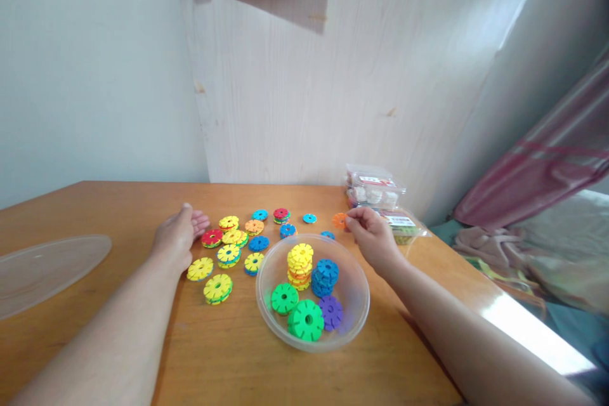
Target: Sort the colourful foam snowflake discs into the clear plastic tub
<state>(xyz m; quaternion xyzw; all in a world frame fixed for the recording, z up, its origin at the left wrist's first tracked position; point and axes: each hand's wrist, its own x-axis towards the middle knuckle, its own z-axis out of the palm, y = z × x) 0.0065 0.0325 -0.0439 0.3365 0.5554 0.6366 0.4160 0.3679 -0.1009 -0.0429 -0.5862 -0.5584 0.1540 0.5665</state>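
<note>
My right hand [373,231] pinches an orange notched plastic disc [339,221] just above the table, behind and right of a clear round bowl [361,317]. My left hand [178,235] rests on its side at the left of the loose discs, fingers stretched out, holding nothing. Nearest to it are a red disc [212,238] and a yellow disc [200,269]. Inside the bowl stand a yellow stack [300,257] and a blue stack [325,276], with green discs [306,320] and a purple disc [331,312] in front.
Small mixed piles of discs lie left of and behind the bowl, among them a single blue disc [309,219]. Clear food boxes [394,219] are stacked at the back right. A clear lid [52,266] lies at the far left. The wall [285,108] bounds the table's back.
</note>
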